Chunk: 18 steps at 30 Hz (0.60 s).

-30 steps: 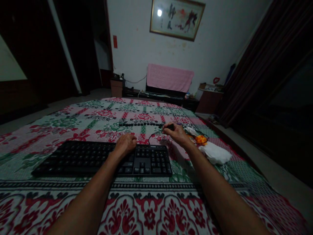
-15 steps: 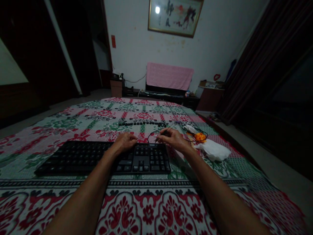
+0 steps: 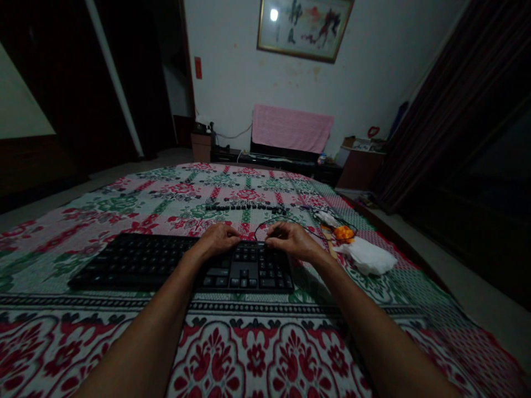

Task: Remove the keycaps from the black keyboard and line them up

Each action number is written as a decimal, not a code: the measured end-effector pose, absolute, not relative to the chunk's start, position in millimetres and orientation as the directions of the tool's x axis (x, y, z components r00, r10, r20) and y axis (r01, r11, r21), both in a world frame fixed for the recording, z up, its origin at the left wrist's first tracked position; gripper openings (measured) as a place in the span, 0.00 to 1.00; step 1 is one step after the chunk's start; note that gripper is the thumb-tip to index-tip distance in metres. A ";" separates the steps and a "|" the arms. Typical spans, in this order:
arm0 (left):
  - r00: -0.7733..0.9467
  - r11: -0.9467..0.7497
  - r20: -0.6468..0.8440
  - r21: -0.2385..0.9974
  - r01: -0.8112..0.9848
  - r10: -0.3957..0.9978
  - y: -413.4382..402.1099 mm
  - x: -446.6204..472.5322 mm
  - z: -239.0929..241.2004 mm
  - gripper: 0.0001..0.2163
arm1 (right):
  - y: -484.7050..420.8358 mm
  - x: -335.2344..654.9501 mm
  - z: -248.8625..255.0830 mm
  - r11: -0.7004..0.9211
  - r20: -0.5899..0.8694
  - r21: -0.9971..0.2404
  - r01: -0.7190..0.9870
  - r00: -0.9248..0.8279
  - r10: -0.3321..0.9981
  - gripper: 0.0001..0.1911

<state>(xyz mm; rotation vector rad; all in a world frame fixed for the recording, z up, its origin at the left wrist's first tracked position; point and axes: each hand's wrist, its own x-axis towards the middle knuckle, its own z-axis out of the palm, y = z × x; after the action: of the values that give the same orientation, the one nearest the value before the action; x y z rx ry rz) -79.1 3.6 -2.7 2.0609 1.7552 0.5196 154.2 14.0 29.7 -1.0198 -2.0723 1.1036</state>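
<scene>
A black keyboard point(image 3: 136, 262) lies on the patterned cloth in front of me. My left hand point(image 3: 218, 239) is closed over its far edge, right of the middle, with the fingertips partly hidden. At the far right corner my right hand point(image 3: 286, 237) is pinched, just over the number pad. Whatever sits between its fingertips is too dark and small to make out. A thin black cable point(image 3: 269, 221) loops behind the right hand. Beyond the keyboard, small black keycaps point(image 3: 244, 208) lie in a row.
To the right are a crumpled white plastic bag point(image 3: 369, 257), an orange item point(image 3: 344, 234) and a tangle of black cable. The patterned cloth point(image 3: 265, 315) spreads under everything. A pink towel point(image 3: 292, 128) covers a screen by the far wall.
My right hand has lowered slightly towards the keyboard's far right corner. My left hand stays at the far edge. The whole view has shifted a little.
</scene>
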 end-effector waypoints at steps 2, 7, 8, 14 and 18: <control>0.160 -0.156 0.038 0.510 0.846 0.986 4.6 -79.8 -4.3 0.15 | 13.6 154.2 29.9 0.370 0.130 -0.858 0.357 -0.545 0.828 0.11; 0.160 -0.165 0.053 0.496 0.853 0.986 5.4 -80.4 -3.9 0.14 | 12.6 153.3 29.8 0.374 0.127 -0.862 0.343 -0.567 0.814 0.12; 0.164 -0.167 0.050 0.492 0.854 0.985 5.3 -80.3 -3.2 0.14 | 12.1 153.1 30.2 0.372 0.122 -0.862 0.343 -0.573 0.811 0.11; 0.154 -0.155 0.043 0.474 0.867 0.987 2.3 -78.4 1.8 0.15 | 9.3 151.8 33.8 0.361 0.103 -0.871 0.332 -0.596 0.796 0.11; 0.151 -0.147 0.029 0.467 0.872 0.988 -0.6 -76.4 5.4 0.15 | 8.4 151.8 36.1 0.363 0.089 -0.866 0.343 -0.609 0.788 0.11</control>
<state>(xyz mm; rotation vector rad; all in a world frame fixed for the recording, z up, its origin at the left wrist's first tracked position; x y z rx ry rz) -76.4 -0.6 5.4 2.0947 1.7857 0.4743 151.8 8.4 36.1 -0.9785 -2.1296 1.1788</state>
